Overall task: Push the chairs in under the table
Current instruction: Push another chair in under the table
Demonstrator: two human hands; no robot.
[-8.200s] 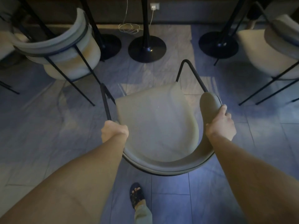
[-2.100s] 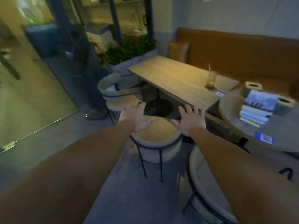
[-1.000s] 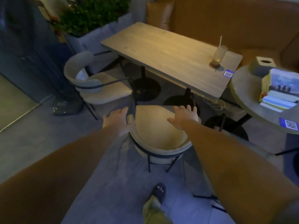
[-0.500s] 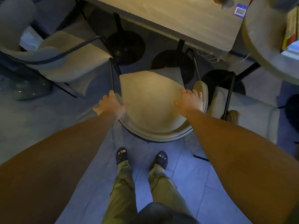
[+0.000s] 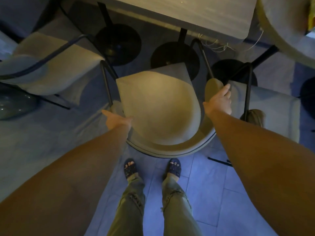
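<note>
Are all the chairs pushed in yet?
Not yet. None looks done. In hand: the left hand and right hand grip the middle chair, whose seat is still out from the table. Left: the left chair and right chair also stand out.

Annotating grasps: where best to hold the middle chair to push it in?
Middle chair: grip both ends of its curved backrest from behind, left hand and right hand. The open seat front faces the table, so the wraparound back offers symmetric push points.
</note>
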